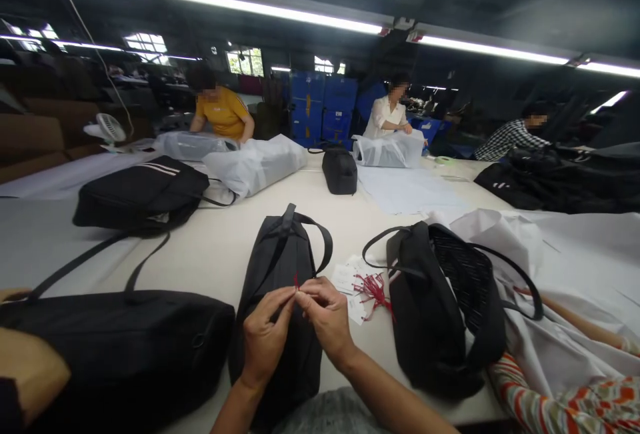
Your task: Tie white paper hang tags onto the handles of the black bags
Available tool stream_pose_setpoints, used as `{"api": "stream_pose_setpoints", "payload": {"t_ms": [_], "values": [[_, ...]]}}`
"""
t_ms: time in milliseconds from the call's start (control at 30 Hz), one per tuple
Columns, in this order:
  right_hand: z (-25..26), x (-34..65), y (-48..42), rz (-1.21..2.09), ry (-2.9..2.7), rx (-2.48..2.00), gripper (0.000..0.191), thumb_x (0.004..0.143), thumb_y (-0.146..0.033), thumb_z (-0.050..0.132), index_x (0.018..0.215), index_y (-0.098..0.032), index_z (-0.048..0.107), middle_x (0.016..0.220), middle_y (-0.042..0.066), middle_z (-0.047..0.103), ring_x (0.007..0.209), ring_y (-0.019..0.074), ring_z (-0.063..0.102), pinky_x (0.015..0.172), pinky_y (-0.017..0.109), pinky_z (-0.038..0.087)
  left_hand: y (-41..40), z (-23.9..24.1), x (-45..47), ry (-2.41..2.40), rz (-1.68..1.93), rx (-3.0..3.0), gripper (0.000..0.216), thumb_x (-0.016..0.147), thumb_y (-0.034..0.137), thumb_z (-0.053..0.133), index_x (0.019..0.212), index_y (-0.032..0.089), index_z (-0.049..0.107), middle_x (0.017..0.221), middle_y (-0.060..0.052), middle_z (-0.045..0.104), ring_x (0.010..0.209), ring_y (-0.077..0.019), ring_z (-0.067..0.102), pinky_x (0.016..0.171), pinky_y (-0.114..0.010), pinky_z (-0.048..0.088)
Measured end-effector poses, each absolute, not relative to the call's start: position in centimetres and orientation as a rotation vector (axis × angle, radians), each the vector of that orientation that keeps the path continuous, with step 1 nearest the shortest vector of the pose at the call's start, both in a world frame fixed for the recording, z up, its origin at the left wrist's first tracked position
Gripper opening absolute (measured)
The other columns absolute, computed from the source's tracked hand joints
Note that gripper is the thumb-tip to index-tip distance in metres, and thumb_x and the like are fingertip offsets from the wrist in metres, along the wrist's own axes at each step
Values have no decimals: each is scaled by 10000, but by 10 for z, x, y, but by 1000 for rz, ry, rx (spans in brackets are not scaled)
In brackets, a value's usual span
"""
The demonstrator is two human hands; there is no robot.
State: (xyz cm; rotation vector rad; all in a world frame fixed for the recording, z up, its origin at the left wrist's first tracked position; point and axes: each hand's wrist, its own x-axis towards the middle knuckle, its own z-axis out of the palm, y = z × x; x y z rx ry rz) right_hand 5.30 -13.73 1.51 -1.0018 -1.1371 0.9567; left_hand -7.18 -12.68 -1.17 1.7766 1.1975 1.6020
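Observation:
A narrow black bag point(280, 267) stands on end on the white table point(215, 254) right in front of me. My left hand point(265, 337) and my right hand point(327, 317) meet over its near side, fingertips pinched together on a thin red string point(297, 282). Just right of the bag lie white paper tags point(350, 281) with a bundle of red strings point(374, 289).
A large black bag point(120, 354) lies at near left, another with striped trim point(143, 197) behind it, and an open black bag point(440, 307) at right. White sheets point(575, 267) and a person's striped sleeve point(575, 401) fill the right. Three people work at the far edge among plastic-wrapped bundles point(255, 164).

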Motion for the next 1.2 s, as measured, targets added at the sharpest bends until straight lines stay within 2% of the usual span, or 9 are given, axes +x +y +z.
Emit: {"api": "stream_pose_setpoints", "payload": {"t_ms": [167,300,367,533,700,900,1100,1200], "values": [[19,61,-139,903,-1143,-1026,120,774,-330,723,812,-223,763,829,20,607,661,109,572,523,217,474,-124,-9,-61,1164,1556,1650,173,818,338,661,932,252,758,893,-30,742,819,-208,689,824,-327,557],[24,66,-140,900,-1098,-1029,119,786,-316,707,790,-200,737,769,3,598,590,96,571,503,218,459,-123,-5,-53,1087,1453,1537,163,811,348,673,895,236,758,807,-21,735,701,-178,675,680,-258,553],[24,68,-139,916,-1069,-1033,128,782,-313,709,796,-186,716,727,-8,603,533,84,556,486,215,447,-123,-2,-50,1072,1435,1520,159,806,343,681,885,227,756,787,-21,727,684,-170,667,655,-241,541],[21,74,-134,1090,-958,-1036,233,745,-332,742,885,-163,665,665,-16,634,505,83,562,469,195,424,-125,-7,-46,1087,1487,1534,152,814,328,677,890,215,745,836,-28,727,753,-173,678,705,-234,544],[24,81,-131,1182,-1065,-1013,247,742,-353,741,870,-142,732,727,7,634,536,75,559,491,198,425,-126,-17,-50,1079,1520,1663,140,843,295,652,918,204,727,849,-21,719,770,-159,680,732,-228,543],[29,80,-135,1115,-1178,-989,178,749,-326,735,775,-150,736,739,0,600,565,78,557,522,205,442,-135,-11,-55,1076,1550,1839,111,862,241,633,933,202,708,841,-7,707,759,-135,671,743,-208,526],[29,75,-142,1152,-1125,-965,224,813,-374,668,821,-151,651,604,-16,610,550,108,588,513,211,465,-141,-5,-57,1071,1502,1770,149,873,273,621,977,204,703,917,-22,707,838,-154,678,777,-225,530],[29,77,-141,1068,-1185,-993,213,829,-368,649,828,-154,654,678,-3,629,601,114,611,558,219,492,-139,-4,-57,1109,1471,1712,183,864,308,630,987,198,709,919,-36,715,828,-170,681,777,-245,535]]}}
